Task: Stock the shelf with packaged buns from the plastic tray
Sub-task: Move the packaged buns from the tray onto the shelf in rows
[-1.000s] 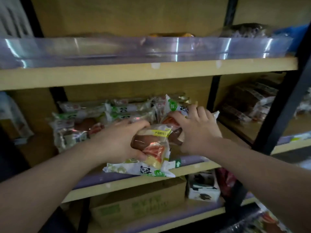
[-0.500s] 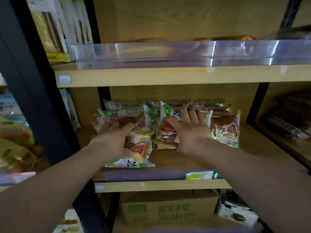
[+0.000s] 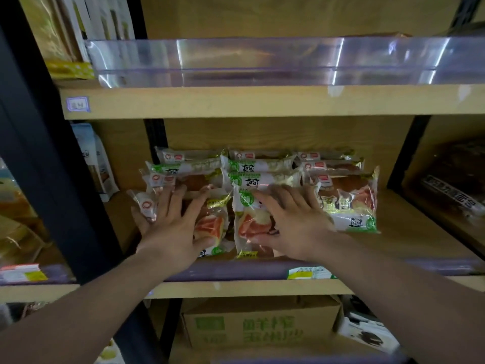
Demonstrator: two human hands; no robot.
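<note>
Clear-wrapped green-and-white packaged buns (image 3: 262, 177) crowd the pale wooden shelf (image 3: 409, 232). The left hand (image 3: 174, 227) lies with fingers spread on one front bun packet (image 3: 212, 227). The right hand (image 3: 291, 224), fingers also splayed, presses the neighbouring packet (image 3: 249, 222).

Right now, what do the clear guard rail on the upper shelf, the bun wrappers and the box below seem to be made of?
The clear guard rail along the upper shelf looks like glossy transparent plastic: it shows bright glare streaks. The printed bun wrappers look like thin shiny plastic film, crinkled with crimped ends. The brown box with green print seems matte cardboard, judging by its folded flaps.
</note>
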